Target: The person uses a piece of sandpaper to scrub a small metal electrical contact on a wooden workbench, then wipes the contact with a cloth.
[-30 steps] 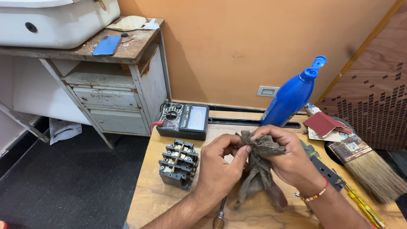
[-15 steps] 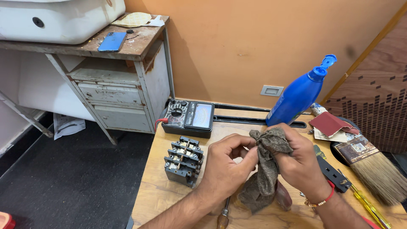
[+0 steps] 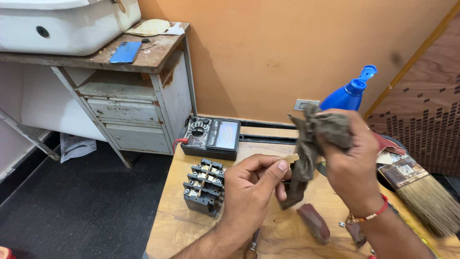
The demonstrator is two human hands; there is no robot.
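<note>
My right hand [image 3: 352, 163] grips a dirty grey rag [image 3: 314, 139], lifted above the wooden table [image 3: 177, 225]; the rag hangs down between both hands. My left hand [image 3: 251, 187] pinches a small thin tan piece [image 3: 290, 158] between thumb and fingers, its tip touching the rag. Just left of my left hand stands a black electrical contactor [image 3: 203, 187] with several metal terminals. Behind it lies a black analog multimeter [image 3: 213, 136].
A blue squeeze bottle [image 3: 347, 93] with an open cap stands at the back. A paintbrush [image 3: 421, 187] lies at the right, a dark reddish block [image 3: 315, 221] near the front. Left of the table are an old metal cabinet [image 3: 129, 110], a blue phone [image 3: 125, 52] and a white basin [image 3: 57, 24].
My right hand has lifted the rag up and to the right, away from the left hand. The left hand now holds the small tan piece in the open.
</note>
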